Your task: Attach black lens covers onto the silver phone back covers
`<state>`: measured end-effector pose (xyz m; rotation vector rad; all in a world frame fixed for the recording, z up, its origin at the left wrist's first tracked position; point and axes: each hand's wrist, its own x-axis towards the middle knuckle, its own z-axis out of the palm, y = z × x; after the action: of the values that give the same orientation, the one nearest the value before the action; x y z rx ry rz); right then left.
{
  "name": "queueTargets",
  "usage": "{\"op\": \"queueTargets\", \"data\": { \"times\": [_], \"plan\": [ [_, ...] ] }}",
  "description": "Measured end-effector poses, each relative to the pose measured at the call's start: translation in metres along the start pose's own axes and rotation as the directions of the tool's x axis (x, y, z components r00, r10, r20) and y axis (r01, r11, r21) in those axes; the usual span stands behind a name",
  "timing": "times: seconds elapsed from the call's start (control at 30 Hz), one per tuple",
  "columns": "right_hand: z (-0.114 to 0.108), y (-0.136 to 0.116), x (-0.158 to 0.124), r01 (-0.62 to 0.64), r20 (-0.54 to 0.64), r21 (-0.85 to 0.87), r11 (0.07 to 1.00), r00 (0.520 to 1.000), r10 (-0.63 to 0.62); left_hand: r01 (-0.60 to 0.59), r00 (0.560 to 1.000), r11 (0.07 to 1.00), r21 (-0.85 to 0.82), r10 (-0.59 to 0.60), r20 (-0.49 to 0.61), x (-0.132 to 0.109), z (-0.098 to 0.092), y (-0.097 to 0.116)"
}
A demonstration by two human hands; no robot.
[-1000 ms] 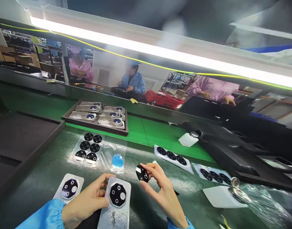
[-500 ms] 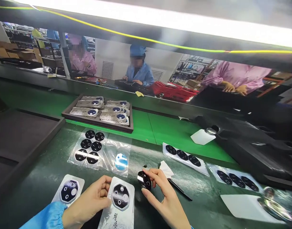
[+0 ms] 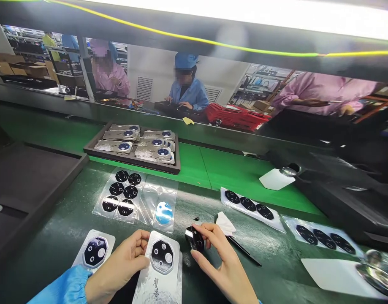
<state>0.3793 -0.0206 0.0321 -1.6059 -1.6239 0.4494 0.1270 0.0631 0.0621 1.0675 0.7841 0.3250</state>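
At the near edge of the green bench mat (image 3: 57,274), the left hand (image 3: 118,264) has its fingers (image 3: 138,245) curled against the edge of a silver phone back panel (image 3: 158,283), holding it. Just right, the right hand (image 3: 223,266) pinches a black lens cover (image 3: 194,239) between thumb and forefinger (image 3: 202,229).

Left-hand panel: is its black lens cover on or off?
On: the black octagonal cover sits on the silver panel, held by the left hand.

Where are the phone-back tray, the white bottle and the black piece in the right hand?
Phone-back tray (image 3: 132,166): head view, front rim.
White bottle (image 3: 274,179): head view, body.
Black piece (image 3: 194,239): head view, glossy face.
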Motion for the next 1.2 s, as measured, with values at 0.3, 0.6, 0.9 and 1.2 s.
{"op": "queueTargets", "data": {
  "times": [0.3, 0.6, 0.9, 1.2],
  "plan": [
    [0.0, -0.003, 0.001, 0.014, 0.007, -0.026, 1.0, 1.0, -0.014, 0.012, 0.999, 1.0, -0.021, -0.013, -0.049, -0.001, 0.0, 0.001],
    [0.0, -0.002, 0.001, 0.068, -0.008, -0.032, 0.997, 0.998, -0.068, 0.017, 0.998, 0.999, -0.029, -0.019, -0.057, -0.001, -0.001, 0.001],
    [0.006, -0.031, -0.006, 0.325, 0.079, 0.041, 0.945, 0.942, -0.327, -0.003, 0.999, 1.0, -0.019, 0.003, -0.032, 0.0, 0.0, -0.001],
    [0.027, -0.043, -0.008, 0.586, 0.237, -0.085, 0.806, 0.797, -0.555, -0.078, 0.997, 0.995, 0.068, 0.08, -0.018, 0.0, 0.004, -0.004]
  ]
}}
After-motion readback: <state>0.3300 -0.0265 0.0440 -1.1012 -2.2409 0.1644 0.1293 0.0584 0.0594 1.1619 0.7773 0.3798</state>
